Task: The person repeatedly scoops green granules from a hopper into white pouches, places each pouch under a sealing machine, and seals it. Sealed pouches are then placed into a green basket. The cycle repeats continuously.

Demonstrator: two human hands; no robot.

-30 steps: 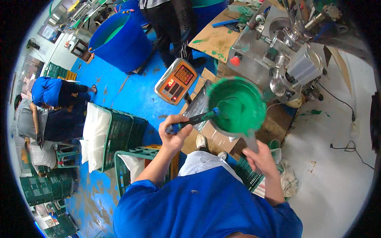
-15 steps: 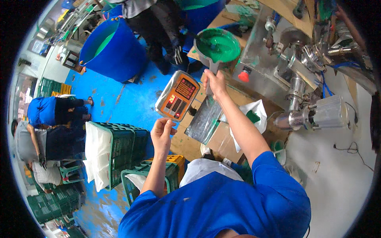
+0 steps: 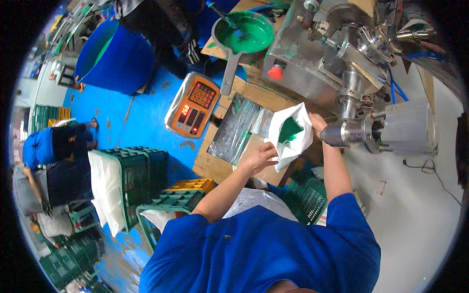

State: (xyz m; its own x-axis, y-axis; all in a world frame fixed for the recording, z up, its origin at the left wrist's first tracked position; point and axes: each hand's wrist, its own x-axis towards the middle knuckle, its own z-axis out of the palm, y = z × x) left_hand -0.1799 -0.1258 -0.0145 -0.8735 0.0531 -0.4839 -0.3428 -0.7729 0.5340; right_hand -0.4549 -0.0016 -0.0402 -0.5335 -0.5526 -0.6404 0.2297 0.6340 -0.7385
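Observation:
A white plastic bag (image 3: 304, 142) with green, wet-looking material inside its mouth is between my two hands. My left hand (image 3: 259, 159) has its fingers closed on the bag's left edge. On the other side my right hand (image 3: 317, 124) is closed on the right edge, its fingertips partly hidden, close beside a steel nozzle (image 3: 337, 134). Farther off, a grey long-handled dipper (image 3: 231, 71) of thick green stuff rests untouched, with a blue-handled tool (image 3: 228, 20) standing in it. An orange-faced digital scale (image 3: 192, 105) with a lit display lies left of the dipper's handle.
A steel machine with a red push button (image 3: 276, 72) stands at the right. Plastic-covered cardboard (image 3: 234, 129) lies ahead of me. Green crates (image 3: 141, 188) and a large blue tub (image 3: 117, 61) are at the left. A person in dark trousers stands beside the tub; others are far left.
My right hand has let go of the dipper's handle and moved to the bag's right edge. My left hand has moved right, from beside the scale to the bag. The view has shifted.

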